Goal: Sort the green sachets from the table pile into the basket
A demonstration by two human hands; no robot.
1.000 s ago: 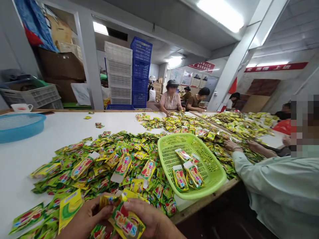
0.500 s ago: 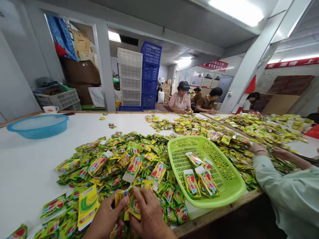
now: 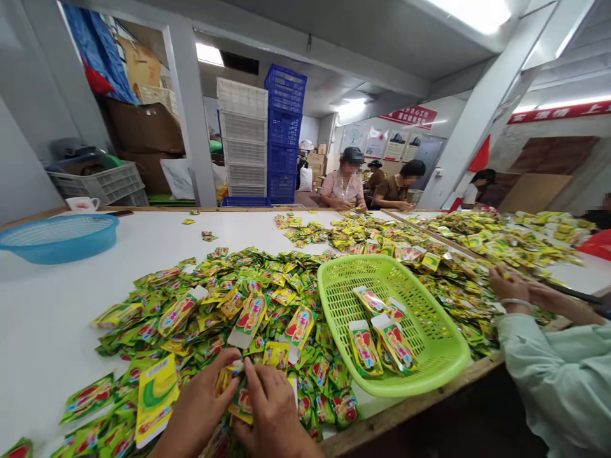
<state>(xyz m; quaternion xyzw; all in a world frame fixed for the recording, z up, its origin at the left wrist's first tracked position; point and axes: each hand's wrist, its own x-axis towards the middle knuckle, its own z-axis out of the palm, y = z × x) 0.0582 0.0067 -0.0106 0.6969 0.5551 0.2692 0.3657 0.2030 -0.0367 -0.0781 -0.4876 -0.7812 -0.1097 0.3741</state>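
Observation:
Low in the middle, my right hand grips a small printed carton in yellow, green and red. Against its upper end, my left hand pinches small yellow sachets; fingers partly hide both. Whether the sachets are inside the carton I cannot tell. Around my hands spreads a heap of green and yellow sachets. On it lie a flat yellow carton and a few open-flapped cartons. Right of my hands, a lime-green basket contains several filled-looking cartons.
A blue basket and a white mug stand at the table's far left. At right, a co-worker's green sleeve reaches over the sachets. A wooden edge borders the table's front. Stacked crates rise behind it.
My fingers have shifted and drawn closer at the carton's upper end. The view has turned slightly, moving the scene left and up. The co-worker's hands at right have come together.

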